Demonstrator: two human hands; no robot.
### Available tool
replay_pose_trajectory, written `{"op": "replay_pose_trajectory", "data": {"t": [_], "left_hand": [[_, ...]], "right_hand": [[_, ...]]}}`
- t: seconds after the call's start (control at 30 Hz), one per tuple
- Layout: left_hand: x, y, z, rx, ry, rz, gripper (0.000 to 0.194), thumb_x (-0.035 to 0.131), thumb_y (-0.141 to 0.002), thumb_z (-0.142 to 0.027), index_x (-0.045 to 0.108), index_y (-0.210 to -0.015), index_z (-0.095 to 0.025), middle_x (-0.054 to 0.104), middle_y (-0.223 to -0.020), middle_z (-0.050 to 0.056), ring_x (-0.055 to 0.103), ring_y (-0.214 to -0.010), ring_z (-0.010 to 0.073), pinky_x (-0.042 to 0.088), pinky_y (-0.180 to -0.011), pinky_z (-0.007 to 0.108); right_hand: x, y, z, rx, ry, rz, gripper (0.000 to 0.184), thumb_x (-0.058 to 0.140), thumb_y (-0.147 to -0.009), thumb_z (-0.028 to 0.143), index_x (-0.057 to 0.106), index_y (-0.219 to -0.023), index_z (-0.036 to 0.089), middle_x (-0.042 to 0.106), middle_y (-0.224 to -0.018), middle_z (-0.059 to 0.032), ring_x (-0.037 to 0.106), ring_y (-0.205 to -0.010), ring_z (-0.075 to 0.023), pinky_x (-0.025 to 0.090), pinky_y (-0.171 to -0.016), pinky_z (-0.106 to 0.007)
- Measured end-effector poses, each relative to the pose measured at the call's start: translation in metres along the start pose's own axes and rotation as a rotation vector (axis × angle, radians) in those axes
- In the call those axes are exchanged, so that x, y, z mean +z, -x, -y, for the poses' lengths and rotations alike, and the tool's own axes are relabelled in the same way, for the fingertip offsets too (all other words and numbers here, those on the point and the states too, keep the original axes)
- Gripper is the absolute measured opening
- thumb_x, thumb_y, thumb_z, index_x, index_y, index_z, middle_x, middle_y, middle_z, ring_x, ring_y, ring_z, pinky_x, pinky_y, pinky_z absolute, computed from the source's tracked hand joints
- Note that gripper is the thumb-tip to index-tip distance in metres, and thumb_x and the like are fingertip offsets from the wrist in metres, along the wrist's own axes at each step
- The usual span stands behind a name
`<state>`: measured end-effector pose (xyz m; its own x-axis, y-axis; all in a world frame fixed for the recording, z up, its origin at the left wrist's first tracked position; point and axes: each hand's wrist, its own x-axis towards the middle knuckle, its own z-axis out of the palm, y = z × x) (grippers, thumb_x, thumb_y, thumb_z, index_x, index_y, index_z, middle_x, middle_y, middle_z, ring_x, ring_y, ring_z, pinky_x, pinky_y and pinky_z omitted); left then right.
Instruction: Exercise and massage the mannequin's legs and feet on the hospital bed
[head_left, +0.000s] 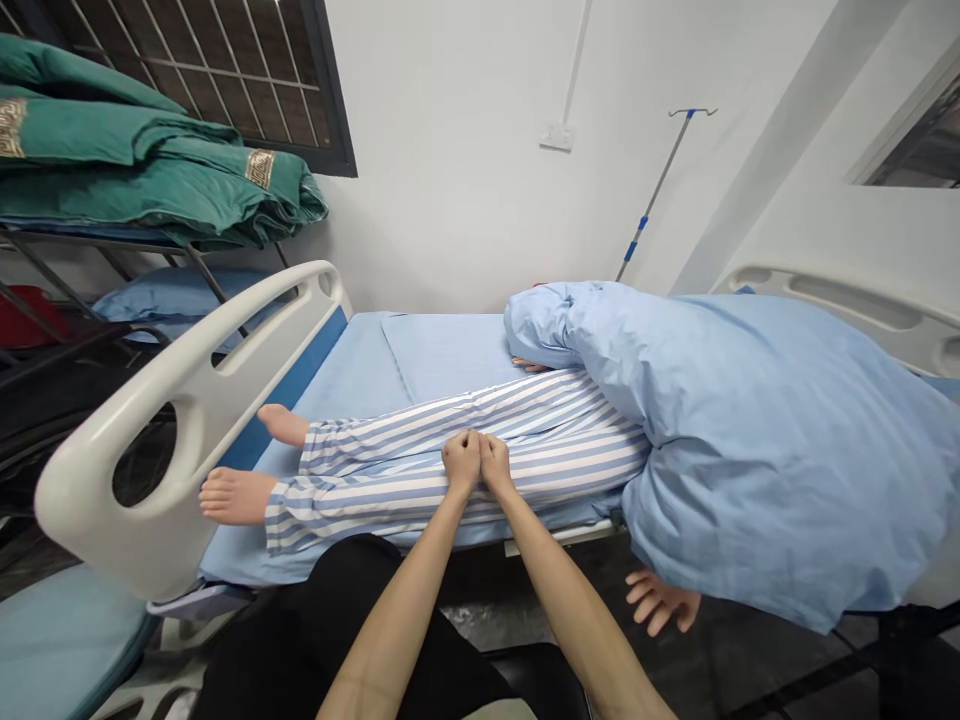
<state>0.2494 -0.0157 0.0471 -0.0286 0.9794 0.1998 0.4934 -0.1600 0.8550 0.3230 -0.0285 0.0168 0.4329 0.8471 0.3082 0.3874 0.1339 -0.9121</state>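
My left hand point(462, 460) and my right hand point(493, 462) are closed into fists, side by side and touching. Both rest on or just over the near leg of a lying figure in blue-and-white striped trousers point(570, 462), around the knee. Nothing shows between my fingers. The figure looks like a manikin, with a bare near foot point(234, 496) and far foot point(283, 425) toward the left. A light blue quilt point(750, 420) covers its upper body. One of its hands point(661, 600) hangs out below the quilt on the near side; another peeks out at the far edge.
The bed has a white footboard point(187, 370) on the left and a headboard point(847, 300) on the right. An IV pole point(660, 185) stands behind it. Folded green quilts point(150, 160) lie on a rack at the far left. My knee point(352, 590) is against the near bedside.
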Motion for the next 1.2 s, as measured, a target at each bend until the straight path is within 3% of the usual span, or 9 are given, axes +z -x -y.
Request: {"op": "replay_pose_trajectory", "data": {"t": [0.1,0.17,0.37,0.53,0.67,0.8,0.97,1.2], "left_hand": [[0.011,0.008,0.003,-0.001,-0.114,0.040,0.036,0.039,-0.083,-0.031,0.053,-0.052,-0.019,0.057,-0.055,0.001,0.046,-0.057,0.0121,0.025,-0.056,0.025],[0.014,0.011,0.008,0.013,-0.192,0.059,0.035,0.039,-0.084,-0.031,0.058,-0.056,-0.020,0.063,-0.061,0.003,0.050,-0.061,0.0135,0.024,-0.057,0.026],[0.015,0.011,0.008,0.014,-0.332,0.102,0.035,0.039,-0.084,-0.030,0.062,-0.059,-0.021,0.068,-0.069,0.004,0.054,-0.067,0.0146,0.024,-0.059,0.026],[0.014,0.013,0.005,0.014,-0.340,0.104,0.035,0.039,-0.083,-0.029,0.059,-0.056,-0.020,0.065,-0.064,0.003,0.051,-0.063,0.0132,0.023,-0.058,0.026],[0.016,0.008,0.000,0.006,-0.298,0.112,0.034,0.040,-0.082,-0.029,0.056,-0.053,-0.019,0.061,-0.058,0.002,0.046,-0.058,0.0123,0.022,-0.056,0.026],[0.030,0.005,-0.014,0.092,-0.266,0.101,0.036,0.038,-0.083,-0.027,0.057,-0.054,-0.018,0.059,-0.057,0.001,0.045,-0.057,0.0110,0.025,-0.058,0.024],[0.052,0.019,-0.018,0.121,-0.373,0.160,0.035,0.039,-0.084,-0.029,0.065,-0.064,-0.019,0.067,-0.069,0.006,0.055,-0.067,0.0151,0.028,-0.061,0.026],[0.051,0.023,-0.017,0.079,-0.486,0.206,0.035,0.037,-0.087,-0.031,0.068,-0.075,-0.020,0.071,-0.083,0.009,0.060,-0.079,0.0194,0.027,-0.062,0.028]], "right_hand": [[-0.005,-0.007,-0.003,0.070,-0.178,-0.011,0.038,0.039,-0.082,0.045,0.031,-0.053,0.022,0.033,-0.049,0.0058,0.032,-0.050,-0.0101,0.029,-0.049,-0.023],[-0.010,-0.010,0.000,0.084,-0.172,0.030,0.038,0.039,-0.081,0.045,0.028,-0.053,0.023,0.030,-0.048,0.0062,0.030,-0.049,-0.0098,0.028,-0.048,-0.022],[-0.045,-0.016,0.023,-0.134,0.315,0.134,0.041,0.035,-0.087,0.042,0.039,-0.053,0.020,0.040,-0.049,0.0036,0.037,-0.051,-0.0103,0.025,-0.052,-0.024],[-0.064,-0.010,0.005,-0.128,0.494,0.092,0.040,0.034,-0.089,0.037,0.044,-0.054,0.020,0.046,-0.050,0.0015,0.040,-0.052,-0.0110,0.024,-0.054,-0.024],[-0.064,-0.006,-0.011,-0.087,0.455,-0.003,0.040,0.033,-0.089,0.034,0.043,-0.053,0.020,0.046,-0.050,0.0018,0.040,-0.051,-0.0111,0.025,-0.055,-0.024],[-0.065,-0.008,-0.012,-0.080,0.306,-0.030,0.042,0.033,-0.089,0.038,0.039,-0.051,0.020,0.040,-0.048,0.0040,0.038,-0.051,-0.0104,0.027,-0.054,-0.023],[-0.065,-0.011,-0.013,-0.023,0.181,-0.092,0.041,0.034,-0.087,0.038,0.037,-0.051,0.020,0.038,-0.048,0.0049,0.036,-0.050,-0.0100,0.027,-0.052,-0.022],[-0.085,-0.025,0.004,-0.133,0.522,0.141,0.035,0.041,-0.086,0.030,0.051,-0.055,0.019,0.050,-0.053,0.0009,0.040,-0.053,-0.0113,0.022,-0.054,-0.025]]}}
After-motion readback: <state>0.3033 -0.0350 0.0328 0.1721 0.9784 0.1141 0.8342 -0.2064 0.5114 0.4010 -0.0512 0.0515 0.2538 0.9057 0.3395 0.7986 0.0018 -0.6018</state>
